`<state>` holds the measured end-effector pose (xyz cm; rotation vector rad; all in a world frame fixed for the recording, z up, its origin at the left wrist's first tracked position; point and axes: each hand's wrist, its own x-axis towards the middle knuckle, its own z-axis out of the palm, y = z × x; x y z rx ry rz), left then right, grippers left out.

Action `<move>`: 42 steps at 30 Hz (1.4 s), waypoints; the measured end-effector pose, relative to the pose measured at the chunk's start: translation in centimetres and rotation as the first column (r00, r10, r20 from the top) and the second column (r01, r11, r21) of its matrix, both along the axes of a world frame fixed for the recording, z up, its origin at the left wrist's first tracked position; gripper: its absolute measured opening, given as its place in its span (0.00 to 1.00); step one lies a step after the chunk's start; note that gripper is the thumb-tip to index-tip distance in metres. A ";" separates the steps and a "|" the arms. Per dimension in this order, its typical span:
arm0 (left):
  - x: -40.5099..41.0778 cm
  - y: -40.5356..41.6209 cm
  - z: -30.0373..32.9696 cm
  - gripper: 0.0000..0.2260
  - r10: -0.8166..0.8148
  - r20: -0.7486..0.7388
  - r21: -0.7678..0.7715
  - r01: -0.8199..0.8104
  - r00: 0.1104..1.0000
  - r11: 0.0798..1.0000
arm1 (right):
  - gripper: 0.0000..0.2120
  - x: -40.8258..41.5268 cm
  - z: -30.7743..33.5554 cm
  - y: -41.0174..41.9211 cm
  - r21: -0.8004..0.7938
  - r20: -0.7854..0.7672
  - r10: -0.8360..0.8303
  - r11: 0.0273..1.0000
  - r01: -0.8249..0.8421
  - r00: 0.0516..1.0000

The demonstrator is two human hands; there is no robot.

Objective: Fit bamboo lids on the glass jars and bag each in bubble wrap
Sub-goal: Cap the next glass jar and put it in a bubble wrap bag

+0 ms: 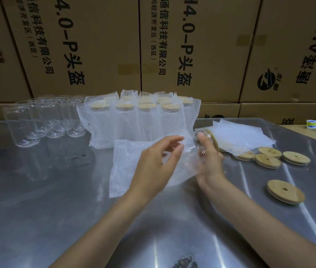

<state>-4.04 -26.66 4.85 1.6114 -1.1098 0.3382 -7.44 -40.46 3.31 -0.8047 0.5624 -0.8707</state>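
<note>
- Left hand: thumb and fingertips pinch the open edge of a clear bubble-wrap bag, which lies partly flat on the shiny steel tabletop.
- Right hand: fingers curl round a clear glass jar with a round bamboo lid — the jar lies on its side, base toward the bag's mouth, lid end pointing away; how far it has entered the bag cannot be told.
- Behind the hands: a block of lidded jars in bubble-wrap bags stands upright.
- Far left: a cluster of empty clear glass jars, lidless and upright.
- Right: a loose stack of flat bubble-wrap bags, with several round bamboo lids with centre holes just beside it — one further lid lies apart, nearer the viewer.
- Background: printed brown cardboard cartons.
</note>
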 end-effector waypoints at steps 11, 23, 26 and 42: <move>5.8 3.0 0.0 0.50 0.259 -0.439 0.533 0.017 0.860 0.846 | 0.30 -1.0 0.0 -0.7 0.081 0.006 0.097 0.992 -0.097 0.995; 3.4 1.0 -2.1 0.41 0.088 0.462 0.419 -0.305 0.882 0.855 | 0.18 -0.7 -0.4 0.9 0.071 0.089 0.207 0.974 -0.214 0.974; 2.8 1.0 -1.8 0.40 0.112 0.571 0.363 -0.372 0.813 0.854 | 0.19 -0.5 -0.7 1.6 -0.046 0.092 0.315 0.949 -0.312 0.945; 1.6 1.0 -0.5 0.39 0.001 0.623 0.315 -0.251 0.782 0.915 | 0.15 0.5 -2.4 2.5 -0.066 0.027 0.478 0.877 -0.476 0.878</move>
